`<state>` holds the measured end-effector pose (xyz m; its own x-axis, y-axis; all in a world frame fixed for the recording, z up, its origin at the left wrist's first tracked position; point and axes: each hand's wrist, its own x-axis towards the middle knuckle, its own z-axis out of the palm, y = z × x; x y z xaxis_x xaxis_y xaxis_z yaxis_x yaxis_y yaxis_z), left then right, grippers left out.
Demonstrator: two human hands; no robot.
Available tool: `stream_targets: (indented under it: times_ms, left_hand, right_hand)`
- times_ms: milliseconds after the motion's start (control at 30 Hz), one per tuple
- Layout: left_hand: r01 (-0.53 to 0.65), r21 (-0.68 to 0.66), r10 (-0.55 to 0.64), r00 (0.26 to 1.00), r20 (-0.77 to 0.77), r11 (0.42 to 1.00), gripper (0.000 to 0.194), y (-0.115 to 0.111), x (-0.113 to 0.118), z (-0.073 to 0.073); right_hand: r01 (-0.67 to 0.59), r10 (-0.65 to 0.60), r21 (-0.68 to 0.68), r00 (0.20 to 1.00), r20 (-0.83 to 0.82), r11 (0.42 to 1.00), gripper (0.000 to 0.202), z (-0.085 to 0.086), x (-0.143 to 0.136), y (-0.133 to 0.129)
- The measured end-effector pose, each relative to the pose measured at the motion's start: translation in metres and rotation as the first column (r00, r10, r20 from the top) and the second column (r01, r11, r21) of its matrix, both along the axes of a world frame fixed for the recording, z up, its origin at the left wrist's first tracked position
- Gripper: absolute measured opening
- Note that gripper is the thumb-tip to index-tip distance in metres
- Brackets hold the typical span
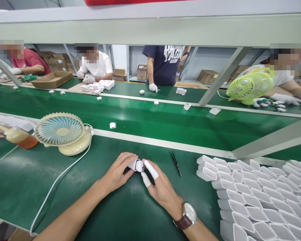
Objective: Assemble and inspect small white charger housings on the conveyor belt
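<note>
Two hands together on one small white shell [136, 165], left hand [119, 172] and right hand [160, 187] both pinching it (no readable label), white shells [253, 194] stacked right.

Both hands, left [119, 172] and right [158, 187], pinch small white part [137, 165] over green table [110, 214].

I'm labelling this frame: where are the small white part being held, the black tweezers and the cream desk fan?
small white part [136, 165]: head view, its middle.
black tweezers [175, 162]: head view, mid-shaft.
cream desk fan [59, 130]: head view, grille centre.
</note>
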<state>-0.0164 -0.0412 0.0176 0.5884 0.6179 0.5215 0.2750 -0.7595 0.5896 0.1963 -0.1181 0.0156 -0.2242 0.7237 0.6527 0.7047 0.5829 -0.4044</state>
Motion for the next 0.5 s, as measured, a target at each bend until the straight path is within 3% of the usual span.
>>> stream_targets:
  times_ms: [300,500]
  left_hand:
    - [0.020,-0.014,-0.020,1.000,0.003,1.000,0.046,-0.0001,-0.0005,-0.0045]
    - [0.031,-0.093,-0.035,0.999,-0.040,0.995,0.046,-0.0047,-0.0008,-0.0025]
  right_hand:
    - [-0.031,0.031,-0.005,1.000,-0.002,1.000,0.070,0.0013,0.0009,0.0007]
    - [-0.044,0.044,0.029,0.999,-0.013,0.999,0.068,0.0028,0.0008,0.0017]
